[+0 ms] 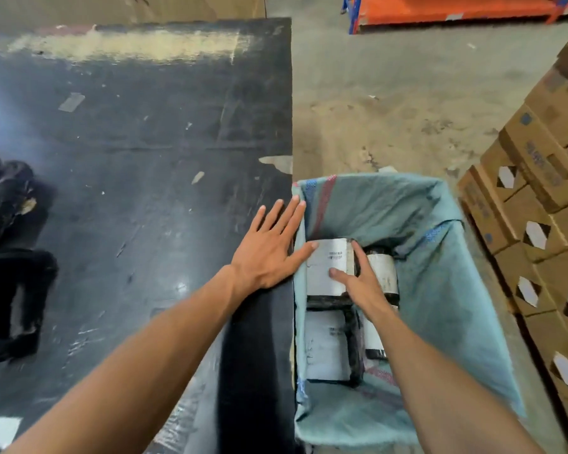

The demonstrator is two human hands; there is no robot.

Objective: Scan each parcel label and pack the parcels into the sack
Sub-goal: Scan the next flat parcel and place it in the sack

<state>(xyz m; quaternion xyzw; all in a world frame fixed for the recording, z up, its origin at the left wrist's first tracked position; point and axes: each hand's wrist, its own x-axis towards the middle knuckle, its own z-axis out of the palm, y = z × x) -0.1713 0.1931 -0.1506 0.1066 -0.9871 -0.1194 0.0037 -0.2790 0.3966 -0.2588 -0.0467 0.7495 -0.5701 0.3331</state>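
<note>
right hand (361,280) clamped on parcel (328,267) in sack (440,290) | left hand (269,247) spread flat on table (128,158) | label print blurred

No text could be read. The white paper label (329,263) on the black-wrapped parcel under the right hand (363,280) carried a small barcode and print lines, too blurred to read. Blue print on the brown cardboard cartons (535,165) far right of that hand was likewise illegible.
</note>
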